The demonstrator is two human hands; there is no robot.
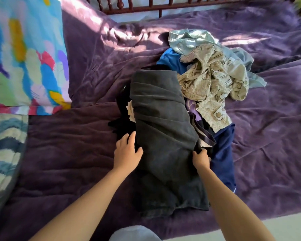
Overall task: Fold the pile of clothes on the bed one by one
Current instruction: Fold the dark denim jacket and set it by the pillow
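Note:
A long dark grey garment [162,122] lies lengthwise on the purple bedspread [76,153], its near end reaching the bed's front edge. My left hand [128,152] rests on its left edge, with the thumb on the cloth and the fingers along the side. My right hand [201,158] grips a bunch of its right edge. Behind and to the right is the pile: a beige printed garment [214,80], a bright blue one [170,61], a pale silvery-blue one [189,40] and a navy one [224,153]. Black cloth [122,122] pokes out on the left.
A bright multicoloured pillow [24,58] lies at the left, with a blue and white zigzag cushion [3,150] below it. A dark wooden headboard rail [146,6] runs along the far side. The bed's front edge [268,221] is at lower right.

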